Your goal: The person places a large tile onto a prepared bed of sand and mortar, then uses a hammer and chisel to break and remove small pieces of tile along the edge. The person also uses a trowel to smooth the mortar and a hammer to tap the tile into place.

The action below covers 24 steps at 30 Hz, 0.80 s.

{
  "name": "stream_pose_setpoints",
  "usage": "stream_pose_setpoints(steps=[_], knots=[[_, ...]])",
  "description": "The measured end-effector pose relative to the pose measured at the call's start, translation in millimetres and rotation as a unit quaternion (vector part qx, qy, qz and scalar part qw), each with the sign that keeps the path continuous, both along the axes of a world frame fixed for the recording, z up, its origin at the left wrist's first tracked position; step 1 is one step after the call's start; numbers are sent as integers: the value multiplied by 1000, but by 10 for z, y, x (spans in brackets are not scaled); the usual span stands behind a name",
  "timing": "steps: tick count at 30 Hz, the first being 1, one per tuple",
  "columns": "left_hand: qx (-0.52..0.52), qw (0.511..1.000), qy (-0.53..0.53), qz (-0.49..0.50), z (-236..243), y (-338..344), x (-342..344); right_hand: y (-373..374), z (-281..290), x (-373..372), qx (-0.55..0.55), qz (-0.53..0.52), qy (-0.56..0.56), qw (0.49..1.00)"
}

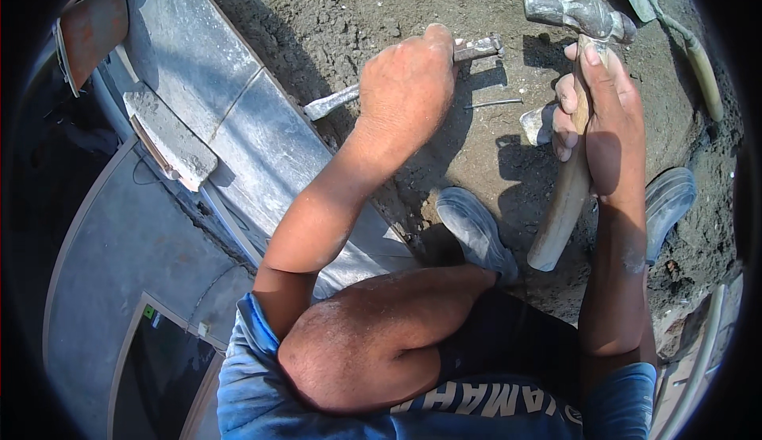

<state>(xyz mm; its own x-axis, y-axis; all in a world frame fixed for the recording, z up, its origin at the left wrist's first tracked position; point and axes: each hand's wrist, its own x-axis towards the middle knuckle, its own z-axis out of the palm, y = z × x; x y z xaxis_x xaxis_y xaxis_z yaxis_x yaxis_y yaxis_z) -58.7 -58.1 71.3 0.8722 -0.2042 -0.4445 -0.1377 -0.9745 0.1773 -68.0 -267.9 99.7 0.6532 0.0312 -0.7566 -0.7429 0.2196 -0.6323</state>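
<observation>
My left hand (409, 82) is closed in a fist round a metal chisel (332, 102). The chisel's flat end points left to the edge of a grey tile slab (262, 122), and its struck end sticks out past my thumb side. My right hand (607, 114) grips a ball-peen hammer by its wooden handle (559, 210), close below the steel head (575, 15). The hammer head is raised to the right of the chisel, apart from it. Whether the chisel tip touches the slab's edge I cannot tell.
A nail-like metal rod (494, 103) and a pale stone chunk (538, 125) lie on the rough sandy ground (349, 11). At the upper right lies a trowel (698, 67). A mortar-covered float (171, 134) and a reddish curved piece (94, 35) are at the left. My shoes (476, 229) stand on the ground.
</observation>
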Motion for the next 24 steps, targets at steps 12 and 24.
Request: stream_pose_setpoints(steps=[12,24], knots=[[13,1000,-9,-1,-39,19,28,80,-97,-122,49,-45,24,998],[-25,998,-42,-29,-103,139,-104,-160,-140,-166,-27,-133,20,991]])
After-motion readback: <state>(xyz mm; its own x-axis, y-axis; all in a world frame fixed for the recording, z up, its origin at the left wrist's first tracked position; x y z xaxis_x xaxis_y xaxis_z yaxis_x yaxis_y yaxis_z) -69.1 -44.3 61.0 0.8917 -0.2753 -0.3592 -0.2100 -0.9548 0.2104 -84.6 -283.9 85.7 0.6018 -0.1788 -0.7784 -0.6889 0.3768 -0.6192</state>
